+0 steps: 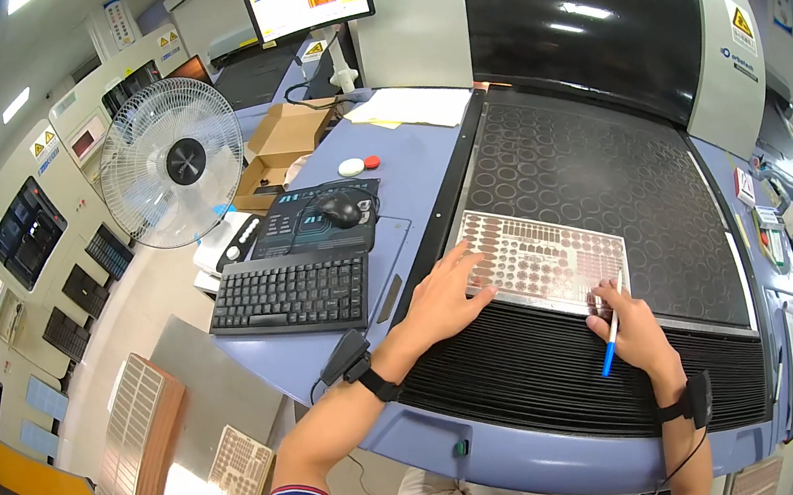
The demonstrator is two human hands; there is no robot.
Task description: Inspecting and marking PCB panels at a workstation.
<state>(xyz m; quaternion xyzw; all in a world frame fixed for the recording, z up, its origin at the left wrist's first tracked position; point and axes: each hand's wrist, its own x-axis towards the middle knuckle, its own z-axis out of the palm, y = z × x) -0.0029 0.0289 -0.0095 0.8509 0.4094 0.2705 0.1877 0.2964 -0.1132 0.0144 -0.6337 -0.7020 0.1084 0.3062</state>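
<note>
Patterned metal panel under both hands, keyboard well left.

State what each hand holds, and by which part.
The right hand holds a blue pen around its middle. The left hand holds nothing; it lies flat on the perforated metal sheet.

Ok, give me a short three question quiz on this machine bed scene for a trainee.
1. True or false: the left hand lies flat on the patterned metal panel.
2. What does the right hand hold? A) blue pen B) screwdriver C) tape roll
3. Fill in: the black keyboard lies to the person's ____ of the panel.

Key:
1. True; its fingers rest on the panel's near left corner.
2. A, the blue pen, tip near the panel's near right corner.
3. Left.
</note>
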